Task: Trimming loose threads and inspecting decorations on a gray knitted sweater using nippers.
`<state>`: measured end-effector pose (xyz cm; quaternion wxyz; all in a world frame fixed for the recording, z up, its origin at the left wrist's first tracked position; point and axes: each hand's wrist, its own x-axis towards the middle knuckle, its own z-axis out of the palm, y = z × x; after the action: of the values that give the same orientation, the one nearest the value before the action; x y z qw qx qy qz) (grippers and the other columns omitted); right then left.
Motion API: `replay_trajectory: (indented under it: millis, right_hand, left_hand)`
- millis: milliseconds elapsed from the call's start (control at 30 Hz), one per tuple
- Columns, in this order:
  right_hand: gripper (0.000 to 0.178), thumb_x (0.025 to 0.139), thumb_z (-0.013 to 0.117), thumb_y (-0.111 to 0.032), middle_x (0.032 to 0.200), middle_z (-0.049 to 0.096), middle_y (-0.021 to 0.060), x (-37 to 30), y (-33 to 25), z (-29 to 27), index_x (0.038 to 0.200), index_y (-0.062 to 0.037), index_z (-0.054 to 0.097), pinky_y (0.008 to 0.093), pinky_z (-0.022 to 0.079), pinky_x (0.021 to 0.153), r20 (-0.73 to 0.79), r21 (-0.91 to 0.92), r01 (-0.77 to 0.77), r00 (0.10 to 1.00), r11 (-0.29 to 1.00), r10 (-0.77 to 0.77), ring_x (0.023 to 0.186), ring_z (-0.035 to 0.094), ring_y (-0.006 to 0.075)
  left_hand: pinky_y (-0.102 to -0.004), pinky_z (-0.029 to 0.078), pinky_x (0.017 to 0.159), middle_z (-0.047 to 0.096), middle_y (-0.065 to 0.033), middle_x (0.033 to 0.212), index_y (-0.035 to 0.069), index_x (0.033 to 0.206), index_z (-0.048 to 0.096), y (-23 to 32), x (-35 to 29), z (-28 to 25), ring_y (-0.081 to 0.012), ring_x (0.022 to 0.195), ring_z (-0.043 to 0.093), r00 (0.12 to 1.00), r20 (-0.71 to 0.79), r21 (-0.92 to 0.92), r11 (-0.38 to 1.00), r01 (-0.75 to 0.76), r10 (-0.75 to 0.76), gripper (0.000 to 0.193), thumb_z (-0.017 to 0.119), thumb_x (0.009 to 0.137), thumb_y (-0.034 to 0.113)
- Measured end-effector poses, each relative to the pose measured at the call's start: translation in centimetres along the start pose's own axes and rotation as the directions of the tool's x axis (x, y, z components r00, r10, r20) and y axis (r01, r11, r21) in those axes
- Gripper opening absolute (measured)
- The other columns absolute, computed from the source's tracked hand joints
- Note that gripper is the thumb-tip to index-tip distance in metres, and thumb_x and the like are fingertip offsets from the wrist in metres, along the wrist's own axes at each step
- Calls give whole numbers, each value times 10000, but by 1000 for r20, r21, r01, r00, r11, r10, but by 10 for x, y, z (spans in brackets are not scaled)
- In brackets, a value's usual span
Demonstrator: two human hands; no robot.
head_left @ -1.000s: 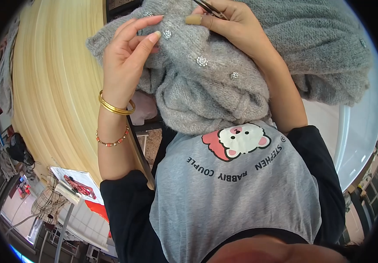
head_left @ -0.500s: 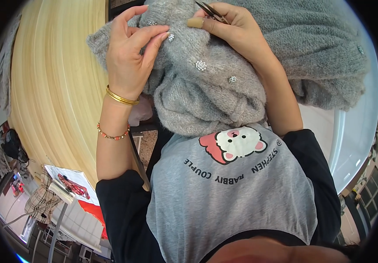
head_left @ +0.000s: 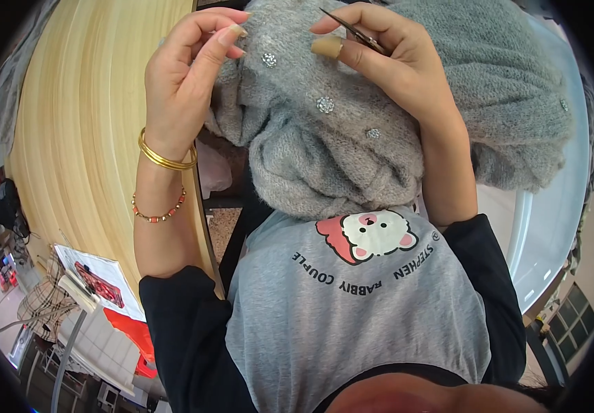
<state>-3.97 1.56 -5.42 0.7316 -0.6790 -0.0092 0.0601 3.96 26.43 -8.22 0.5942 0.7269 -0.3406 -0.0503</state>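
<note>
A fluffy grey knitted garment (head_left: 338,165) lies bunched in front of me, with flower-shaped rhinestone buttons (head_left: 325,104) in a slanting row. My right hand (head_left: 407,69) is closed around small dark thread snips (head_left: 357,33), their pointed blades angled to the upper left over the knit. A tan cover (head_left: 327,47) wraps the tip of that thumb. At the garment's left edge, my left hand (head_left: 190,76) has its thumb and fingers drawn together in a pinch. Whatever lies between those fingertips is too small to make out. The nearest button sits just right of them.
A pale wooden table (head_left: 83,124) runs along my left. To the right, under part of the garment, is a light blue-white plastic tub (head_left: 541,241). At lower left are a sheet with a red patterned item (head_left: 100,279) and a red cloth (head_left: 131,334).
My left hand has lifted off the knit beside a button and moved left, its wrist turning. My right hand has shifted slightly right and down, still with the snips. The whole view has shifted a little.
</note>
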Motion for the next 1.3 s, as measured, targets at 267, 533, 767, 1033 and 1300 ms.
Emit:
replay_trajectory:
  millis: [267, 533, 767, 1033, 1300]
  right_hand:
    - [322, 886, 624, -9, 1119, 689, 38, -5, 27, 5, 1207, -19, 649, 178, 458, 676, 76, -356, 198, 980, 913, -182, 785, 584, 32]
    - [314, 878, 705, -52, 851, 657, -10, -13, 41, 2, 1185, -20, 651, 182, 458, 677, 1, -346, 53, 998, 937, -56, 778, 571, 26]
    - [302, 884, 696, -40, 924, 704, 30, -12, 47, 0, 1182, -20, 652, 195, 495, 736, -1, -434, 17, 1000, 901, -19, 841, 624, 53]
    - [308, 875, 710, -49, 1027, 713, 60, -11, 52, -3, 1176, -17, 656, 224, 524, 804, -3, -448, -8, 1000, 894, 7, 914, 651, 86]
    - [326, 851, 731, -63, 1043, 710, 39, -11, 51, 1, 1170, -35, 665, 238, 523, 805, 20, -461, 75, 997, 884, -75, 919, 643, 84]
  left_hand:
    - [-206, 476, 798, 647, -31, 1119, 12, 1055, 622, 4, -2, 11, -66, 830, 578, 989, 85, -44, 991, 125, -121, 126, 538, 1006, 93]
    - [-226, 470, 649, 572, -56, 988, 18, 1091, 640, 11, -2, 17, -101, 771, 581, 970, 165, 58, 983, 172, -179, 205, 631, 889, -15]
    - [-341, 469, 722, 546, -119, 904, 27, 976, 662, 0, -1, 24, -276, 828, 578, 981, 193, 373, 925, -73, 0, 177, 669, 804, -16]
    - [-358, 478, 710, 553, -120, 885, 40, 899, 639, -4, 0, 24, -289, 816, 577, 968, 247, 441, 884, -154, 46, 97, 686, 815, 45]
    - [-201, 483, 784, 626, -15, 1033, 19, 1037, 616, -8, -3, -13, -65, 849, 585, 927, 369, 260, 965, -36, -65, 96, 549, 998, 77]
